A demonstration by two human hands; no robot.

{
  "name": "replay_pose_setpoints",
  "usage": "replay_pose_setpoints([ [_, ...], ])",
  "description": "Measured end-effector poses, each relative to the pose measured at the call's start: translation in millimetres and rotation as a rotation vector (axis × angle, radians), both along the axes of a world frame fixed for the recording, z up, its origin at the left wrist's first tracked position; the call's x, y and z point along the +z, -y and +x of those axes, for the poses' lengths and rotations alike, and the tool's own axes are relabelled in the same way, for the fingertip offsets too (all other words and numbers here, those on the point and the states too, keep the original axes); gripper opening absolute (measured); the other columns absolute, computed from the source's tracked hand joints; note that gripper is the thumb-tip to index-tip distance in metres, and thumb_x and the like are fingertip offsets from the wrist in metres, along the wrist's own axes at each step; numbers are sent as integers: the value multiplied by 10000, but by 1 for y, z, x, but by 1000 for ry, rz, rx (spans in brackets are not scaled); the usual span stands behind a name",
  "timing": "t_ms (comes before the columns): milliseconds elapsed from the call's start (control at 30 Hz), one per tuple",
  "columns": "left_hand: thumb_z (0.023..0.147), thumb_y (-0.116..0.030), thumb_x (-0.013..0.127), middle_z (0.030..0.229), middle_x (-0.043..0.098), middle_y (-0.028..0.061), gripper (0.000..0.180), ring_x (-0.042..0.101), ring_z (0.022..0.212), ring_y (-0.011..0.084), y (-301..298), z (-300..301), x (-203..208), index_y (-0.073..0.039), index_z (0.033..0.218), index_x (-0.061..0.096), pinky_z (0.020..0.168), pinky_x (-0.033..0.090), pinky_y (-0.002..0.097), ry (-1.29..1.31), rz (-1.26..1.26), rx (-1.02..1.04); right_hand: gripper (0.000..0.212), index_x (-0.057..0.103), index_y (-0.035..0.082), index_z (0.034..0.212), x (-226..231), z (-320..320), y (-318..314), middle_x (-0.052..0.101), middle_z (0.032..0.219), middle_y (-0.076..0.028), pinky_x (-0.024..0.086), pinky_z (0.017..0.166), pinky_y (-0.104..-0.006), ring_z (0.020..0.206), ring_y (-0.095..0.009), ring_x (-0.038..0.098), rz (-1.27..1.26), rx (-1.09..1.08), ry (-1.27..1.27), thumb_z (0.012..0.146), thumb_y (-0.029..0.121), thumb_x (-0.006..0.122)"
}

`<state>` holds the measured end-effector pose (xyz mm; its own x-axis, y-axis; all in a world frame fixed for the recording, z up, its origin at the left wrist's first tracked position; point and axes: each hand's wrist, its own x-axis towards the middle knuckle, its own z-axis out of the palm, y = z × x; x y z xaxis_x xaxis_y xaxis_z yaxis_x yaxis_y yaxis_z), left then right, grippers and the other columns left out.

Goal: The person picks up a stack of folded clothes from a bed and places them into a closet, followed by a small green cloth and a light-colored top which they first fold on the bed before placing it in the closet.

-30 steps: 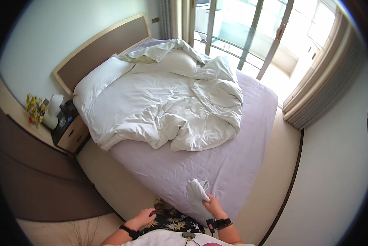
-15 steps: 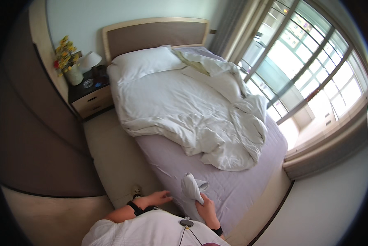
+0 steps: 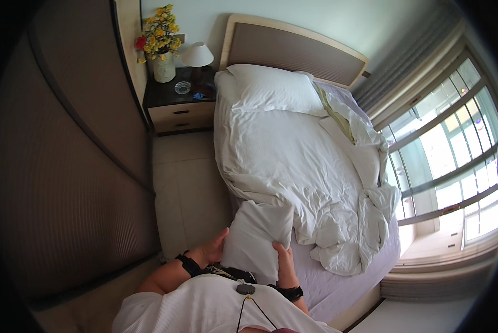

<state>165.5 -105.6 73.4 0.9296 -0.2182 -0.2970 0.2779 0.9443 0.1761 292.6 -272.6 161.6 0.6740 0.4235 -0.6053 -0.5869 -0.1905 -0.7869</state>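
A pale grey-white cloth (image 3: pixel 258 236), roughly square and spread out, hangs in front of my body over the near left corner of the bed. My right hand (image 3: pixel 285 263) grips its right edge, thumb on top. At the opposite edge my left hand (image 3: pixel 211 250) has its thumb up beside the cloth, while its other fingers are hidden behind it. Just beyond lies a rumpled white duvet (image 3: pixel 277 147) on the lilac bed sheet (image 3: pixel 329 297).
A white pillow (image 3: pixel 277 89) rests below the headboard (image 3: pixel 293 53). To the left, a nightstand (image 3: pixel 179 116) carries a lamp (image 3: pixel 198 54), a flower vase (image 3: pixel 164 67) and a glass ashtray (image 3: pixel 182 87). Brown sliding doors (image 3: pixel 77 155) line the left; a window (image 3: pixel 448 166) is on the right.
The cloth, bunched up in my right hand before, is now opened out wide. My left hand has come to its left edge. The view has turned left, toward the nightstand.
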Motion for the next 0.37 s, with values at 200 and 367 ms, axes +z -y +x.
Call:
replay_pose_setpoints([
  [200,768,-604,462,1303,374,63,755,360,1191,234,-51,57,9,-128,1323,275,996,283,418,59,-200,218,478,384,-21,1185,-10,46,-82,519,1041,-129,462,761,-330,901,-229,544,214,-278,-151,755,129,528],
  [367,770,-653,383,1350,310,79,793,312,1227,243,-101,123,17,-121,1341,239,1013,240,443,186,-132,201,515,352,-13,1225,-36,109,-122,493,1109,-144,445,822,-346,966,-260,523,314,-289,-93,762,127,528],
])
